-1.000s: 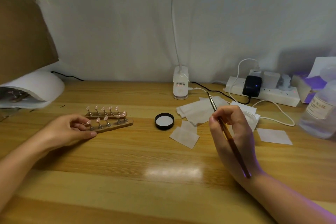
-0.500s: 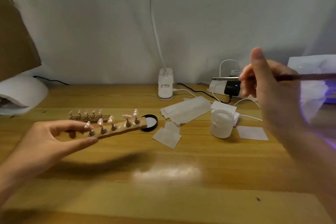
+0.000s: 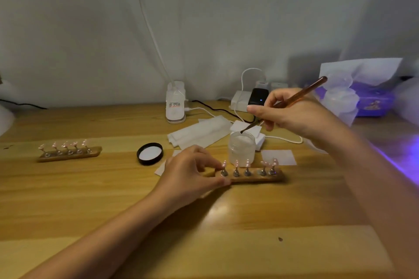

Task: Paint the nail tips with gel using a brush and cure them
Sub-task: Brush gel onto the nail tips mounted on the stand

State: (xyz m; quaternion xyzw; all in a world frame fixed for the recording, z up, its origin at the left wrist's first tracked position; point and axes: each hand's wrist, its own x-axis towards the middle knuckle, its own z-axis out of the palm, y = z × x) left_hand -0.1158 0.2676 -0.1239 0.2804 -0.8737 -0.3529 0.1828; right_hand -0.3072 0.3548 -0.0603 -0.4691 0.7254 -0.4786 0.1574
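— From the head view, what's she got? The right hand (image 3: 292, 115) pinches the brush (image 3: 288, 103) like a pen, its dark tip right at the mouth of the open gel jar (image 3: 241, 148); the left hand (image 3: 192, 174) grips the near end of a wooden holder (image 3: 254, 176) between thumb and fingers, flat on the counter (image 3: 90, 199) just in front of the jar.

— And the nail tips?

— Five tips (image 3: 248, 163) stand on little metal stems along that holder, pink and small, too blurred to say whether any carry gel; a second holder (image 3: 69, 154) with its own row sits well apart to the left, untouched.

— What might go wrong, to your eye?

— The jar is just behind the tips, so I'd guess a loaded brush lifting out could drip on the holder or the counter; overload it and the gel may run down a stem instead of staying on the tip.

— Anything else?

— The jar is open, its black lid (image 3: 150, 153) lying face up to the left; a sleeve or wrist swinging across could tip it; the wipes (image 3: 199, 131) behind it are close enough to catch stray gel or leave lint on the bristles.

— And curing?

— There's violet light at the right edge; I can't see its source; if it reaches the open jar, I'd worry the gel starts to thicken.
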